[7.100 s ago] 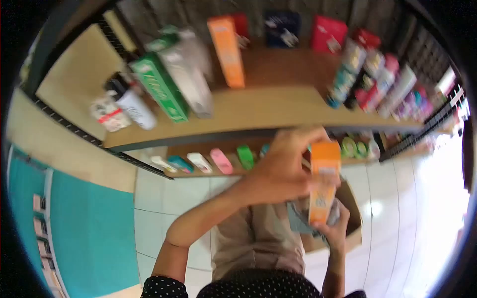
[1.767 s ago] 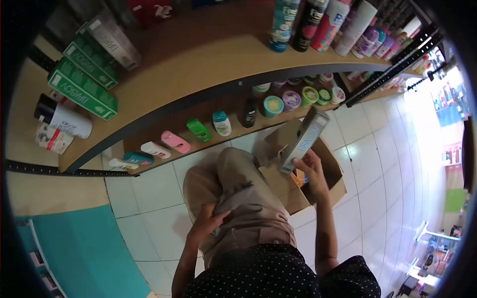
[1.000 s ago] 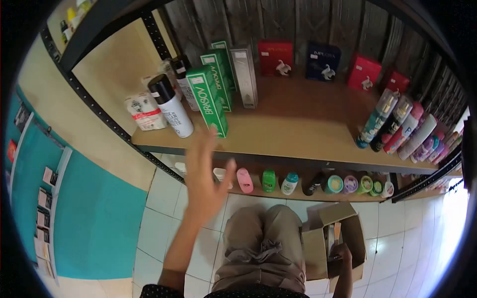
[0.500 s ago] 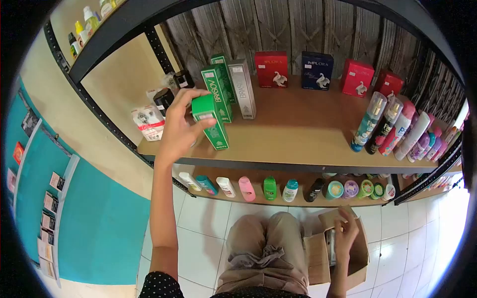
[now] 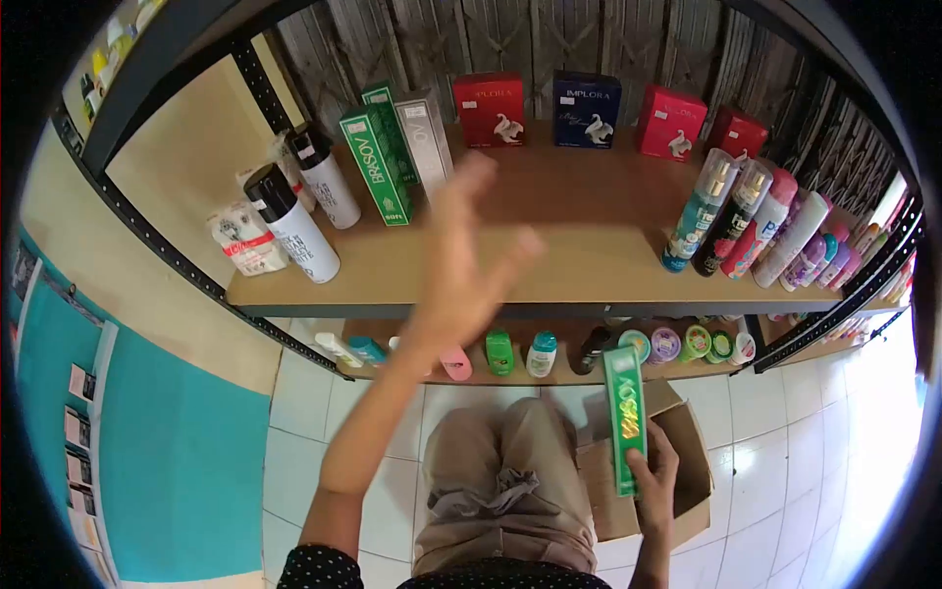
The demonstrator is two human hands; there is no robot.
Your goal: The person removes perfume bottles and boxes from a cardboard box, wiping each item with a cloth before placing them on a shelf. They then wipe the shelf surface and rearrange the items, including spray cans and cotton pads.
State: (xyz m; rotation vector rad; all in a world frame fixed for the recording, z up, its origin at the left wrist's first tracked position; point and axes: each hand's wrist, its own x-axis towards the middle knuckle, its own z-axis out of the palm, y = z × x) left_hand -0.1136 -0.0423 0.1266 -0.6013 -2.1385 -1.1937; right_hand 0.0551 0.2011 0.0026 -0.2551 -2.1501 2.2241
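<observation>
My right hand (image 5: 657, 476) grips a slim green box (image 5: 625, 417) by its lower part, holding it upright over an open cardboard carton (image 5: 692, 471). Shiny lettering runs along the box's front. Blurred by motion, my left hand (image 5: 461, 265) is raised in front of the upper shelf (image 5: 579, 270), fingers apart and nothing in it. Behind it stand a green BRASOV box (image 5: 378, 167), a second green box (image 5: 388, 118) and a silver-grey box (image 5: 424, 142), which the hand partly covers.
White spray cans with black caps (image 5: 294, 226) and a white-red pack (image 5: 247, 239) stand at the shelf's left. Red and blue IMPLORA boxes (image 5: 586, 110) line the back; spray bottles (image 5: 699, 211) stand right. Shampoo bottles (image 5: 499, 351) and round tubs (image 5: 666, 344) fill the lower shelf.
My left hand has left the shelf's left side, moving right, and no longer holds a green box. My right hand, empty before over the carton, now holds a green box. The view has shifted.
</observation>
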